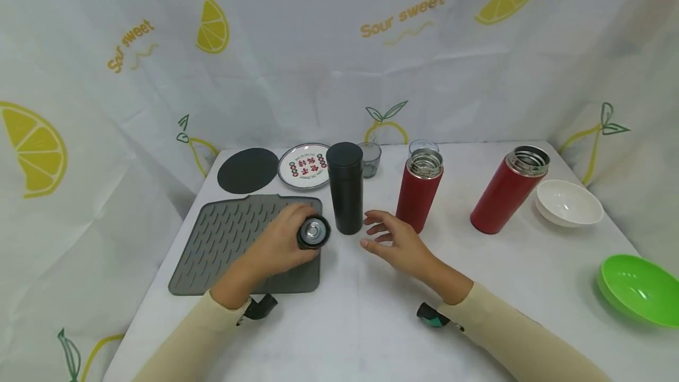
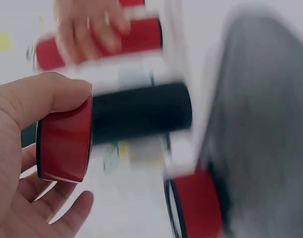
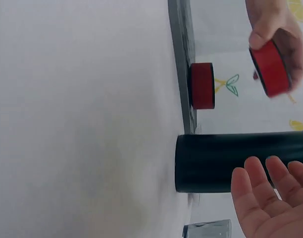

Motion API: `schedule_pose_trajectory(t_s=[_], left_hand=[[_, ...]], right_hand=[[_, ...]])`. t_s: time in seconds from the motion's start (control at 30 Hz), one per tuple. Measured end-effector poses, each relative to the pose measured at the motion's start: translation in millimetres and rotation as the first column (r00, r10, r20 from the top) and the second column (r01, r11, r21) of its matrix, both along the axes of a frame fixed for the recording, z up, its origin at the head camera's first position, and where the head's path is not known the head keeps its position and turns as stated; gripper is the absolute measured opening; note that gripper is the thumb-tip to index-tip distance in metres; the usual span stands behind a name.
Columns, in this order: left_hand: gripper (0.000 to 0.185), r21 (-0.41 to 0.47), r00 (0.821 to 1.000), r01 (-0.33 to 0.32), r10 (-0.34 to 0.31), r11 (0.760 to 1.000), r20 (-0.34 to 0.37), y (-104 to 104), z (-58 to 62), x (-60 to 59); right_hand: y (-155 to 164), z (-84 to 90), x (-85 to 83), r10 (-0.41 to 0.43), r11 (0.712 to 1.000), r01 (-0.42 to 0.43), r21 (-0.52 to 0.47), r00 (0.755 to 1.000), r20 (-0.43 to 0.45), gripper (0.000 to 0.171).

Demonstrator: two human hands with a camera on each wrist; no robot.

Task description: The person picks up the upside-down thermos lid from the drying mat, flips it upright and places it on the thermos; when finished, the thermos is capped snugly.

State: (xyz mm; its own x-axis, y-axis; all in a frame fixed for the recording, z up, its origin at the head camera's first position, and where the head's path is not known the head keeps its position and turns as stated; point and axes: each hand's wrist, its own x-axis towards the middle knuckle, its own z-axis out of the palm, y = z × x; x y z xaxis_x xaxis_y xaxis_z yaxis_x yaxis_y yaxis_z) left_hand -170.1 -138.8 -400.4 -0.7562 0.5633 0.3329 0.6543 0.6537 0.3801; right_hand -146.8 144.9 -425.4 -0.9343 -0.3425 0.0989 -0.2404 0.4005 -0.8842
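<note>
My left hand (image 1: pixel 278 243) grips a red thermos lid (image 2: pixel 65 141) with black edges. It is off the table, near the right edge of the grey drying mat (image 1: pixel 212 252), and its metallic inside faces the head camera. A second red lid (image 3: pixel 202 85) stands on the mat; the left hand hides it in the head view. Between the hands a black thermos (image 1: pixel 347 193) stands upright with its top closed. My right hand (image 1: pixel 398 243) holds nothing, fingers apart and slightly bent, beside the black thermos and in front of an uncapped red thermos (image 1: pixel 419 193).
Another uncapped red thermos (image 1: pixel 501 196) stands farther right, near a white bowl (image 1: pixel 567 204) and a green bowl (image 1: pixel 639 290). Behind are a black round mat (image 1: pixel 247 171), a printed plate (image 1: pixel 304 180), a glass (image 1: pixel 371 161) and a second glass (image 1: pixel 423 145), partly hidden.
</note>
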Motion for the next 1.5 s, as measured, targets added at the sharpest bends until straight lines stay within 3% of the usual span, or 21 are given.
schedule_pose_trajectory(t_s=[0.1, 0.23, 0.37, 0.43, 0.53, 0.6, 0.63, 0.67, 0.7, 0.77, 0.83, 0.9, 0.97, 1.03, 1.1, 1.13, 1.2, 1.27, 1.33, 1.4, 1.5], left_hand=[[0.067, -0.034, 0.989, 0.100, -0.103, 0.994, -0.103, 35, -0.2, 1.4], [0.065, -0.063, 0.950, 0.196, -0.205, 0.979, -0.237, 72, -5.6, -1.5], [0.062, -0.073, 0.916, 0.235, -0.246, 0.969, -0.318, 94, -10.4, -1.3], [0.064, -0.078, 0.915, 0.237, -0.249, 0.968, -0.318, 101, -9.8, 1.0], [0.073, -0.041, 0.959, 0.214, -0.218, 0.976, -0.183, 108, -7.2, 4.3], [0.079, 0.030, 0.987, 0.156, -0.157, 0.987, 0.037, 110, -4.6, 6.2], [0.080, 0.079, 0.977, 0.111, -0.124, 0.991, 0.173, 111, -3.3, 6.3], [0.079, 0.123, 0.946, 0.051, -0.088, 0.991, 0.312, 112, -2.2, 6.1], [0.077, 0.166, 0.894, -0.009, -0.067, 0.986, 0.444, 114, -0.9, 5.8], [0.066, 0.239, 0.758, -0.110, -0.074, 0.965, 0.647, 116, 0.0, 3.9], [0.057, 0.302, 0.621, -0.157, -0.144, 0.940, 0.771, 119, -0.4, 1.2], [0.052, 0.373, 0.504, -0.170, -0.245, 0.912, 0.828, 121, -2.2, -0.9], [0.049, 0.443, 0.420, -0.185, -0.336, 0.877, 0.843, 123, -3.2, -2.8], [0.045, 0.494, 0.388, -0.197, -0.395, 0.847, 0.833, 125, -1.2, -4.3], [0.043, 0.529, 0.403, -0.215, -0.419, 0.821, 0.814, 127, 4.7, -6.2], [0.042, 0.541, 0.429, -0.222, -0.417, 0.811, 0.801, 127, 9.8, -6.7], [0.043, 0.568, 0.516, -0.222, -0.399, 0.792, 0.758, 128, 21.5, -8.3], [0.046, 0.610, 0.627, -0.200, -0.378, 0.767, 0.681, 129, 34.8, -10.9], [0.049, 0.651, 0.750, -0.136, -0.352, 0.747, 0.561, 132, 47.0, -14.6], [0.053, 0.674, 0.845, -0.058, -0.323, 0.736, 0.425, 139, 56.6, -19.2], [0.057, 0.677, 0.925, 0.039, -0.283, 0.735, 0.254, 155, 66.4, -26.3]], right_hand=[[1, 0.2, 1.2, 0.003, 0.999, -0.003, -0.041, 1.000, 0.016, 0.062], [5, -0.7, 4.4, -0.017, 0.996, 0.021, -0.082, 0.999, 0.047, 0.057], [13, -3.1, 8.2, -0.068, 0.989, 0.080, -0.126, 0.993, 0.092, 0.051], [19, -3.4, 10.5, -0.101, 0.982, 0.117, -0.150, 0.989, 0.107, 0.048], [28, -3.8, 14.4, -0.140, 0.976, 0.151, -0.160, 0.987, 0.081, 0.046], [34, -2.6, 18.2, -0.173, 0.974, 0.176, -0.140, 0.984, 0.037, 0.045], [37, -2.9, 19.8, -0.185, 0.975, 0.185, -0.125, 0.983, 0.006, 0.044], [39, -2.3, 21.5, -0.197, 0.975, 0.193, -0.113, 0.980, -0.026, 0.043], [41, -1.9, 23.3, -0.205, 0.975, 0.198, -0.103, 0.977, -0.062, 0.043], [43, 0.0, 26.8, -0.203, 0.976, 0.190, -0.105, 0.970, -0.131, 0.042], [43, 1.7, 28.8, -0.191, 0.980, 0.173, -0.103, 0.960, -0.203, 0.043], [43, 4.2, 29.9, -0.175, 0.983, 0.151, -0.105, 0.945, -0.276, 0.044], [42, 7.7, 29.8, -0.159, 0.986, 0.134, -0.096, 0.924, -0.347, 0.045], [41, 15.2, 31.3, -0.152, 0.988, 0.130, -0.081, 0.893, -0.424, 0.046], [40, 25.5, 33.9, -0.170, 0.985, 0.153, -0.074, 0.850, -0.499, 0.048], [41, 30.9, 35.4, -0.187, 0.982, 0.171, -0.080, 0.827, -0.530, 0.050], [43, 41.3, 37.7, -0.242, 0.970, 0.209, -0.124, 0.785, -0.570, 0.053], [46, 46.9, 36.1, -0.317, 0.949, 0.251, -0.192, 0.752, -0.578, 0.056], [49, 47.6, 30.2, -0.386, 0.921, 0.279, -0.273, 0.754, -0.531, 0.059], [53, 40.9, 19.5, -0.438, 0.889, 0.303, -0.343, 0.780, -0.447, 0.062], [57, 22.8, 0.1, -0.458, 0.859, 0.347, -0.376, 0.849, -0.262, 0.073]])
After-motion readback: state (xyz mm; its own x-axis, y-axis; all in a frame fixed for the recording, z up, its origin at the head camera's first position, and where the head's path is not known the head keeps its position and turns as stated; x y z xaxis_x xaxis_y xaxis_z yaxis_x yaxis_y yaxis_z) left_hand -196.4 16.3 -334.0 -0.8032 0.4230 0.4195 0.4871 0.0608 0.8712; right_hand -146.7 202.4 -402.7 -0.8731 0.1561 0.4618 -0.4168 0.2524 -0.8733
